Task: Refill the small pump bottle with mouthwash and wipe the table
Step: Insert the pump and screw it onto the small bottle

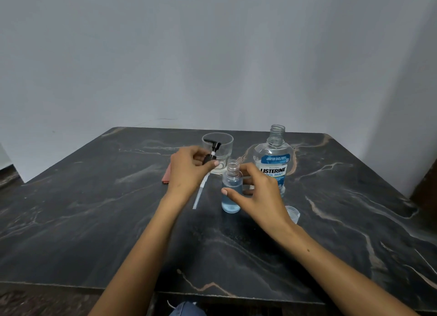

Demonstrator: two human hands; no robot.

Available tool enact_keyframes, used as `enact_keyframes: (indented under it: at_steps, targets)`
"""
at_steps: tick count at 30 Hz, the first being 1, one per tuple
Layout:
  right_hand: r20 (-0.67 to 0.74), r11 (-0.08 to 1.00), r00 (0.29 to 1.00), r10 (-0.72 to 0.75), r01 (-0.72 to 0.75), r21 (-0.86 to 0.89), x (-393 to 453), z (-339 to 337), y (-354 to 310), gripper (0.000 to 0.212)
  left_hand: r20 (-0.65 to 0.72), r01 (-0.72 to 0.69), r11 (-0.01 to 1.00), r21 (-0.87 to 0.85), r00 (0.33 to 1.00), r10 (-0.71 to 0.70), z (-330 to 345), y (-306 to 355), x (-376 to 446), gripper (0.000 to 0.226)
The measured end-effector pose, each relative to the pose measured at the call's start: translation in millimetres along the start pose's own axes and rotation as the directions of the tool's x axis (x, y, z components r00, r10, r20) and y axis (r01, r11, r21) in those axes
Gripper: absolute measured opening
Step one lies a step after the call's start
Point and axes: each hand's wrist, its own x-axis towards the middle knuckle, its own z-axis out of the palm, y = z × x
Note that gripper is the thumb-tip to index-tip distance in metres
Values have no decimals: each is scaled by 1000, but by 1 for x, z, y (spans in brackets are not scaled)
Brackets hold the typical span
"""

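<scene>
The small clear bottle [231, 192] stands uncapped on the dark marble table [94, 221], filled most of the way with blue liquid. My right hand [257, 192] curls around its right side, thumb in front and fingers apart; contact is unclear. My left hand [189, 171] holds the black pump head [211, 153] above the table, left of the bottle, its white dip tube [199, 194] slanting down. The large Listerine mouthwash bottle [272, 159] stands open behind my right hand.
An empty drinking glass [218, 150] stands behind the pump head. A pink cloth [166, 175] lies partly hidden behind my left hand. A clear cap [293, 212] sits on the table right of my right wrist. A grey wall rises behind the table.
</scene>
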Motion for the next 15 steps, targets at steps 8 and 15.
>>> enact_keyframes:
  at_steps: [8,15]
  targets:
    - [-3,1000,1000,6,-6,5,0,0,-1,42,-255,-224,847,-482,961,108,-17,47,9,25]
    - [-7,1000,1000,7,-6,11,1,1,-1,43,-357,-337,721,-605,925,132,-12,72,6,27]
